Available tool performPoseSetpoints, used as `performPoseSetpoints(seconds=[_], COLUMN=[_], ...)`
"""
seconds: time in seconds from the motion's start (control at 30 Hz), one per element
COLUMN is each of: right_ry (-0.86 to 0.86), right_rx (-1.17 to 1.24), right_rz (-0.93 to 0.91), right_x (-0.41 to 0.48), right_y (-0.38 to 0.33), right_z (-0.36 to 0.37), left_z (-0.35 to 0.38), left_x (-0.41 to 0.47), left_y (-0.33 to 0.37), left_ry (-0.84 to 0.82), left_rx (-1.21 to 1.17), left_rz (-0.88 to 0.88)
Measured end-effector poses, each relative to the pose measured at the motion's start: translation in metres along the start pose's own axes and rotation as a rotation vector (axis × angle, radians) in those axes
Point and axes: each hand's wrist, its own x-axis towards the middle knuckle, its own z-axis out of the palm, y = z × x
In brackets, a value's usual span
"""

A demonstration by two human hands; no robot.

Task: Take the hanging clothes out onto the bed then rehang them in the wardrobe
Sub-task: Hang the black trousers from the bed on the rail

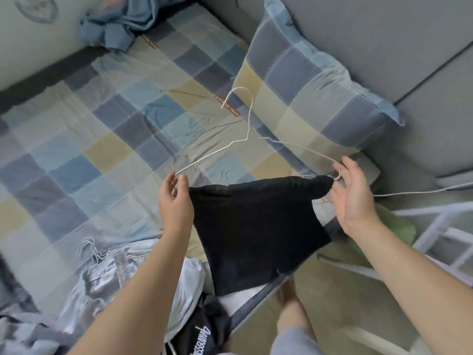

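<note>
Lying nearest, a heap of pale satin and dark clothes point(110, 278) covers the bed's edge; above it the left hand point(175, 203) pinches the left tip of the white wire hanger point(248, 124), which carries the black garment point(256, 221). The right hand point(355, 201), fingers spread nearly straight, merely touches the right tip. With that side ungripped, the garment could slide off onto the checked sheet point(102, 149) beside the pillow point(307, 85).
</note>
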Motion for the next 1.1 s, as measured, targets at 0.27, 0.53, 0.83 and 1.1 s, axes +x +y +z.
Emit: performPoseSetpoints(seconds=[0.27, 0.53, 0.83, 1.1], right_ry=[0.256, 0.527, 0.787, 1.130], right_rx=[0.170, 0.382, 0.425, 0.185], right_rz=[-0.152, -0.238, -0.323, -0.326], right_x=[-0.239, -0.409, -0.561, -0.729], right_y=[-0.028, -0.009, 0.031, 0.099], right_z=[-0.068, -0.138, -0.233, -0.336], left_z=[-0.085, -0.105, -0.076, -0.073], left_x=[-0.140, -0.244, -0.368, -0.524], left_y=[0.053, 0.075, 0.054, -0.007], left_ry=[-0.328, -0.574, -0.768, -0.974], left_rx=[0.047, 0.068, 0.213, 0.336], left_rz=[0.178, 0.340, 0.477, 0.676])
